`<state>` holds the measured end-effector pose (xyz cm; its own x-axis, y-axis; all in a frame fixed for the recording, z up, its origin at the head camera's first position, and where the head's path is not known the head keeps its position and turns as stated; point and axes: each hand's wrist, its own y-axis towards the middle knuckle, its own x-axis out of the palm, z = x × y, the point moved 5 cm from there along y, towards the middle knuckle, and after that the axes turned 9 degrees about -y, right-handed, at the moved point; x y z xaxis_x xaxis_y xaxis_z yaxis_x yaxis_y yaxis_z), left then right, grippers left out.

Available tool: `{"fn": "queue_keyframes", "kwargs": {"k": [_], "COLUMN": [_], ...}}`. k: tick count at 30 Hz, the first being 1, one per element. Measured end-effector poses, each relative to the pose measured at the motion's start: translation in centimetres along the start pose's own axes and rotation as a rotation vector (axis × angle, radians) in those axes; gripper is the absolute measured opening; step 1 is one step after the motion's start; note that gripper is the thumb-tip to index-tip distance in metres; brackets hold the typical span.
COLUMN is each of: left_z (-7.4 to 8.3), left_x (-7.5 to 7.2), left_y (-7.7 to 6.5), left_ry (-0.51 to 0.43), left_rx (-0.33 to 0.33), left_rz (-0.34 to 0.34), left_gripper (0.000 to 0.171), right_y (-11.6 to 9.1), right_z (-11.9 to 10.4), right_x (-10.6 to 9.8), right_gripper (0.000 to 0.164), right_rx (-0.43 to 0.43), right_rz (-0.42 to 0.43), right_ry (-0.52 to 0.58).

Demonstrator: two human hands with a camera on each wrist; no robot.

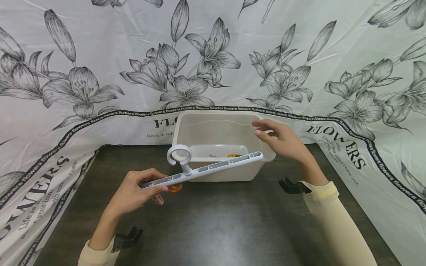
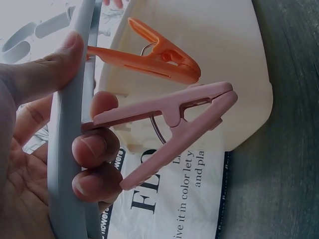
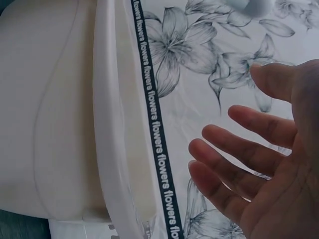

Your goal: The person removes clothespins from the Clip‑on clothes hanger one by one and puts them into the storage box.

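Note:
My left hand (image 1: 131, 194) grips one end of a light grey clip hanger (image 1: 229, 163), thumb on one side and fingers on the other. The bar slants up to the right in front of the bin, its round hook standing up. An orange clothespin (image 2: 172, 68) and a pink clothespin (image 2: 172, 105) hang from the bar near that hand; in the left wrist view, fingertips are right at the pink one. Holding nothing, my right hand (image 1: 283, 138) hovers over the right rim of the white bin (image 1: 233, 174), fingers spread and slightly bent.
Inside the bin lie a yellow clothespin-like piece (image 1: 235, 155) and a small pinkish piece (image 1: 213, 155), partly hidden by the front rim. The bin stands at the back of a dark table (image 1: 213, 221), close to a white flower-printed cloth (image 1: 139, 96) that surrounds the table.

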<state>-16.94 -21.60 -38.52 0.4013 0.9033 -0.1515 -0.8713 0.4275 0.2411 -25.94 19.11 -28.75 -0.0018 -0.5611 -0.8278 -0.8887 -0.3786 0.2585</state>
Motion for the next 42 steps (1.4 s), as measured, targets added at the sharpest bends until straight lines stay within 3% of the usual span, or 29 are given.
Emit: {"fn": "queue_keyframes", "kwargs": {"k": [11, 18, 25, 34, 42], "left_z": [0.1, 0.3, 0.8, 1.9, 2.6], "left_x": [0.5, 1.0, 1.5, 2.7, 3.4], "left_y": [0.3, 0.6, 1.1, 1.9, 2.7], "left_ry": [0.038, 0.081, 0.109, 0.257, 0.332], "left_rx": [-0.001, -0.013, 0.001, 0.021, 0.049], "left_rz": [-0.013, -0.002, -0.014, -0.029, -0.043], "left_gripper": [0.021, 0.021, 0.020, 0.017, 0.015], "right_y": [-2.5, -3.8, -4.7, -5.7, -6.2], "right_z": [-2.6, -3.8, -5.2, -6.4, -7.2], "right_x": [0.6, 1.3, 2.4, 3.7, 5.1], "right_gripper": [0.044, 0.049, 0.053, 0.056, 0.053], "right_rx": [-0.150, -0.166, -0.242, -0.240, -0.276], "right_rz": [0.016, 0.008, -0.005, -0.029, -0.056], "right_ry": [-0.013, -0.024, -0.037, -0.091, -0.134]}}
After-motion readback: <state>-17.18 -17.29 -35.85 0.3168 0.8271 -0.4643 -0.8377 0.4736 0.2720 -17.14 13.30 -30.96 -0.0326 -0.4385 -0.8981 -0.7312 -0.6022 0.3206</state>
